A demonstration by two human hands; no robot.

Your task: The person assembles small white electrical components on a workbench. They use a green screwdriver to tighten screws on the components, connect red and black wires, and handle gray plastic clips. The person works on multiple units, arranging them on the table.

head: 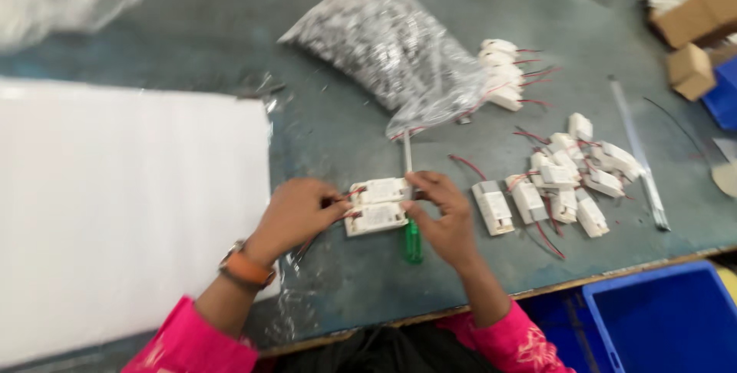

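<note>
Pinching two white driver modules at the bench edge

Both forearms come up from the near edge of the grey-green worktable [330, 120] in pink sleeves, wrists bent inward so the hands meet over a pair of small white rectangular driver modules [375, 206] lying side by side, touching, just in front of the person. The left hand [295, 216], with an orange-strapped watch [246, 267] on its wrist, arches palm down and pinches the left end of the modules, where thin red wires show between its fingertips. The right hand [445, 216] is cupped, fingers curled, nipping the right end of the pair. A green-handled screwdriver [412, 212] lies on the table under that hand, its shaft pointing away from the person.

Just right of the hands lie more white modules with red leads [564, 181], loosely heaped. Beyond them sits a clear bag of small metal parts [391, 47]. A large white sheet [123, 212] covers the table's left side, and a blue bin [668, 319] stands below the right edge.
</note>
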